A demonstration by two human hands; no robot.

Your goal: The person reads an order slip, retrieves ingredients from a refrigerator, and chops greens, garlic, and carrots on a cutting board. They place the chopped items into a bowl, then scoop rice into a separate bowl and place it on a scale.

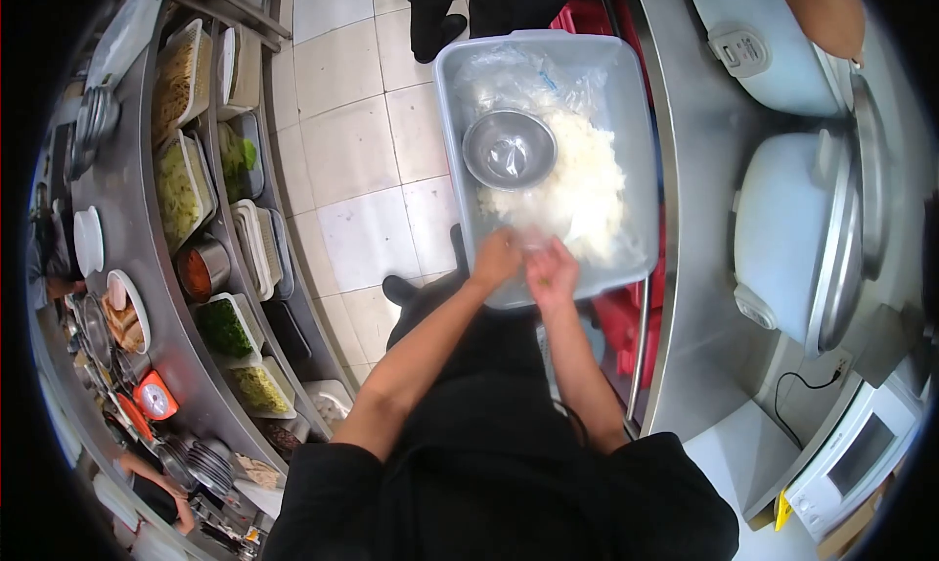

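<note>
A large pale blue-grey plastic tub [450, 101] stands in front of me, holding a white, rice-like mass [587, 184] and crumpled clear plastic [577, 82]. On the white mass rests a round metal bowl [509, 150]. Over the tub's near side, my left hand [497, 258] is closed with its fingers curled in. Close beside it, my right hand [554, 270] is also closed, palm side partly showing. Between the fingertips is a pale, blurred patch, too smeared to name. Both hands are apart from the bowl.
Rice cookers [792, 238] stand on the steel counter [699, 268] at right, with a microwave [851, 453] nearer me. Food containers [183, 189] line the left shelves, beside an orange scale [155, 395]. Another person's dark-clothed legs [435, 13] are beyond the tub; another person's arm [827, 13] reaches in top right.
</note>
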